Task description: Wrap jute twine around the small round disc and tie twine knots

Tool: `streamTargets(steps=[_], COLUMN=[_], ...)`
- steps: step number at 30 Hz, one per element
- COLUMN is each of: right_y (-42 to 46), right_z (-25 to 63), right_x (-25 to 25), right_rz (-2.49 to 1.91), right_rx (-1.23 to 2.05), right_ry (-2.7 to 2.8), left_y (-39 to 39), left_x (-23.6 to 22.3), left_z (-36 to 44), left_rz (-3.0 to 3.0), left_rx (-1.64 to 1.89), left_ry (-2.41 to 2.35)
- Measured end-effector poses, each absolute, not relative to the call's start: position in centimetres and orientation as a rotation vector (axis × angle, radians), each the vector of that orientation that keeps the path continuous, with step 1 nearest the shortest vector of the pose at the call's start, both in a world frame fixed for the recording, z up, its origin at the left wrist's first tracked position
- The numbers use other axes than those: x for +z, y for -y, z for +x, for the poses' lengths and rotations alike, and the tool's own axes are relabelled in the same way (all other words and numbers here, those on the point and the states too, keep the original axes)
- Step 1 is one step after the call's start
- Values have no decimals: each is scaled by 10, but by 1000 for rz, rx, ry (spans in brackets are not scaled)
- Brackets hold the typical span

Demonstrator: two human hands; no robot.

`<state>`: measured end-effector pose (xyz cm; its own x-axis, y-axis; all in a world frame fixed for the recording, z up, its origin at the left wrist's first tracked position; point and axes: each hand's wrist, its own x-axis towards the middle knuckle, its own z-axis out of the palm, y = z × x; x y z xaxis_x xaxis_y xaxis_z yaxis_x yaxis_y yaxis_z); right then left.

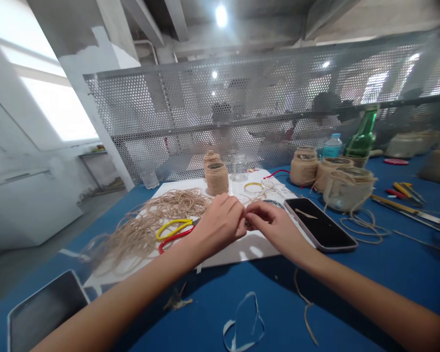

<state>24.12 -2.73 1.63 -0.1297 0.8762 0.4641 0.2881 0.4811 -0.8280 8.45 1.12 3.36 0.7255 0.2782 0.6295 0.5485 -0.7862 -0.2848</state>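
My left hand [223,215] and my right hand [273,222] meet above a white sheet [225,254], fingertips together. Both are closed in a pinch; a small dark bit shows between them, too little to name. Left of my left hand lies a loose heap of brown twine [183,201]. Scissors [174,222] with one yellow and one red handle rest on the twine, their blades partly hidden by my left hand. Behind the hands stands a twine-wrapped jar [217,180]. A black-screened phone [320,225] lies right of my right hand, a scrap of twine on it.
Several twine-wrapped jars [304,168], a green bottle [363,132] and a blue bottle [332,146] stand at the right. A perforated metal screen [190,112] closes the back. A clear glass jar [239,168], a tablet-like device [47,313] and a pale strip loop [258,318] also sit here.
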Motion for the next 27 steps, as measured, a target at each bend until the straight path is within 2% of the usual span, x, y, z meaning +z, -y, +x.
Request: streamTargets(steps=[27], right_y=[30], right_z=[238], right_x=[19], right_rz=[-875], right_rx=[1007], right_ry=[1522], left_y=[-10], left_x=[39], left_z=[79], left_rz=[-2515], left_rx=[-932], left_ry=[526])
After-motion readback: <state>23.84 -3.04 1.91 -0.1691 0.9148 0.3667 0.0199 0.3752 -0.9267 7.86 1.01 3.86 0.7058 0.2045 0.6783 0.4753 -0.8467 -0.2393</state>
